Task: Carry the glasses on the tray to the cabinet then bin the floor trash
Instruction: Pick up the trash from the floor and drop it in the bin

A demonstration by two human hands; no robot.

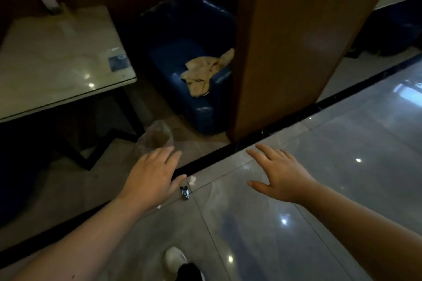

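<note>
A crumpled clear plastic bag (156,138) lies on the floor beside the table leg. My left hand (153,174) hovers just in front of it, fingers spread and holding nothing. A small dark wrapper (184,193) and a white scrap of paper (192,180) lie on the tiles right of that hand's thumb. My right hand (279,172) is held flat over the grey tiles, fingers apart and empty. No glasses, tray or bin are in view.
A glass-topped table (68,57) stands at the left. A blue armchair (189,89) with a beige cloth (205,73) on its seat sits behind the bag. A wooden partition (296,41) rises at the centre right. A black floor strip (228,155) crosses diagonally. My white shoe (174,258) shows below.
</note>
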